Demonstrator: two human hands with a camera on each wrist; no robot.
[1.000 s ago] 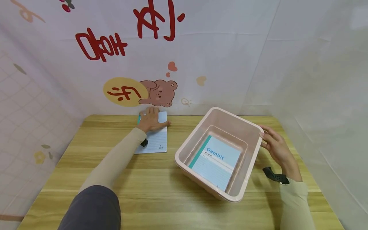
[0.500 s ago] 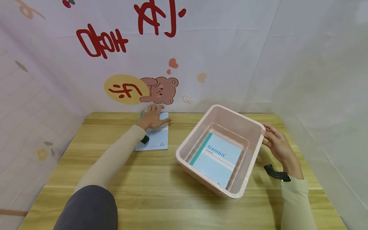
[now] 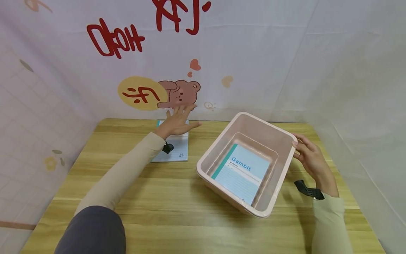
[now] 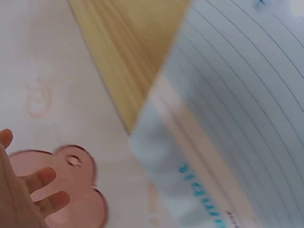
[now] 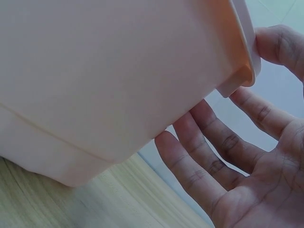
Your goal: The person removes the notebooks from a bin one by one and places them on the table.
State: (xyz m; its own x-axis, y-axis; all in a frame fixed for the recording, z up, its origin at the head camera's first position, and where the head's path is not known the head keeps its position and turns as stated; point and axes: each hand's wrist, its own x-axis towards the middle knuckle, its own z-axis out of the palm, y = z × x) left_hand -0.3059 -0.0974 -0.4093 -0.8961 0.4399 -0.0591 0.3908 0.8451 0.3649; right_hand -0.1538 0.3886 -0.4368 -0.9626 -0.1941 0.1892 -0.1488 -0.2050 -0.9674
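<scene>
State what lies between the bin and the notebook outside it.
Between bin and notebook, the head view shows bare tabletop, with the thumb of the left hand above its far end.

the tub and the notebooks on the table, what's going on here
A person is working at a wooden table. Their right hand holds the tub at a far corner of its rim, and one notebook lies flat inside it. Their left hand, fingers spread, is over the far part of a second notebook, which lies on the table by the wall, outside the tub.
</scene>
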